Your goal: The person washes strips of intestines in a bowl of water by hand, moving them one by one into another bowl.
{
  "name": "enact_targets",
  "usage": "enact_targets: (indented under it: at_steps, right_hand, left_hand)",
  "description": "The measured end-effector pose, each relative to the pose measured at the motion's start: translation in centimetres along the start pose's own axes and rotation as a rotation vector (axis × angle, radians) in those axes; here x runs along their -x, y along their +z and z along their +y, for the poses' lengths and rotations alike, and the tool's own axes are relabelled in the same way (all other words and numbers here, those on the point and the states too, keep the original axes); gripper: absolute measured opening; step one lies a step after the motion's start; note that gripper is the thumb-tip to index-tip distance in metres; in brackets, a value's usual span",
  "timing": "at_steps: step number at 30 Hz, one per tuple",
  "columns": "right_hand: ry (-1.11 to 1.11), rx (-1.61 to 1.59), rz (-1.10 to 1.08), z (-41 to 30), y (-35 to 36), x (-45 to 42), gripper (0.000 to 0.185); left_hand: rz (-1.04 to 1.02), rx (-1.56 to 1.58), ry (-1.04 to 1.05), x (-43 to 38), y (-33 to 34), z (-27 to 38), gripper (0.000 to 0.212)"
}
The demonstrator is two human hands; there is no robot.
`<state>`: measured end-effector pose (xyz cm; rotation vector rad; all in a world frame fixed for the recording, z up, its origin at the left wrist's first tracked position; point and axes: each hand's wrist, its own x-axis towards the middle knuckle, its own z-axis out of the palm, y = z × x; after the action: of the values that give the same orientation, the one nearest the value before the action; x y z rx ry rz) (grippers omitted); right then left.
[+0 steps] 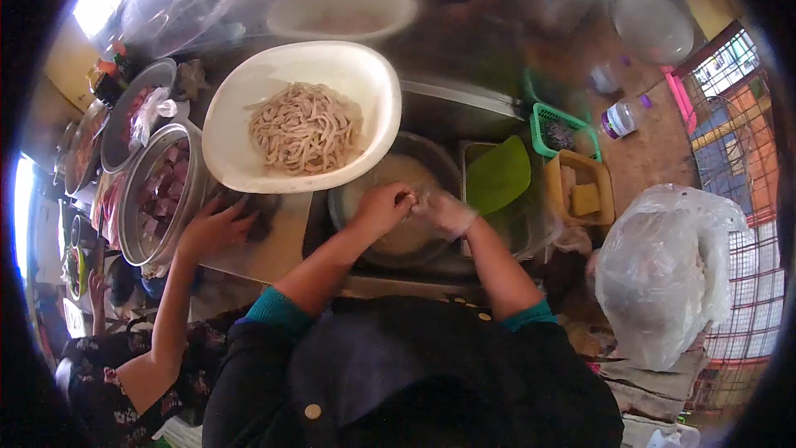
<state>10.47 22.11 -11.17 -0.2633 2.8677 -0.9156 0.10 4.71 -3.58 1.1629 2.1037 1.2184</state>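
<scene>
My bare left hand (pixel 384 210) meets my right hand (pixel 449 210), which wears a see-through plastic glove. Their fingertips touch above a dark round basin (pixel 333 199) holding pale, cloudy contents. Whether anything small is pinched between the fingers is hidden. Just beyond them stands a large white oval tub (pixel 227 130), with a heap of pale noodle-like strands (pixel 305 127) on its bottom. To the right of the basin, a lime-green plastic sheet or scraper (pixel 500 174) leans in a rectangular metal pan (pixel 463 242).
Another person's hand (pixel 217 227) reaches over a board (pixel 283 242) at left. Nearby is a metal pot (pixel 127 239) of cubed dark red food. Right: a green basket (pixel 538 130), a yellow tub (pixel 606 190) with a sponge, a bottle (pixel 625 117), and a bulky plastic bag (pixel 653 280).
</scene>
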Motion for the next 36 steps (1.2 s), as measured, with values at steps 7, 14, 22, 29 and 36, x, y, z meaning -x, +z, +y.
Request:
enact_targets:
  at_steps: [7, 14, 22, 29, 36]
  right_hand:
    - [0.212, -0.743, 0.286, -6.4, -2.1, -0.9, 0.024]
    - [-0.287, -0.139, 0.479, -3.9, -1.1, -0.8, 0.013]
    - [0.091, -0.214, 0.192, -4.7, -0.2, -0.8, 0.012]
    - [0.158, -0.330, 0.172, -3.9, 1.0, -0.2, 0.026]
    - [0.211, -0.765, 0.204, -5.1, -0.4, -0.2, 0.028]
  left_hand:
    - [-0.068, 0.194, -0.072, -0.3, -1.0, 0.1, 0.011]
    - [-0.075, -0.041, 0.063, -0.6, -2.0, 1.5, 0.010]
    - [0.020, -0.206, -0.021, -0.2, -1.2, 0.2, 0.013]
    - [0.123, -0.047, 0.000, 0.7, -0.4, -0.2, 0.012]
    - [-0.042, 0.128, 0.003, 1.7, -1.9, -1.6, 0.016]
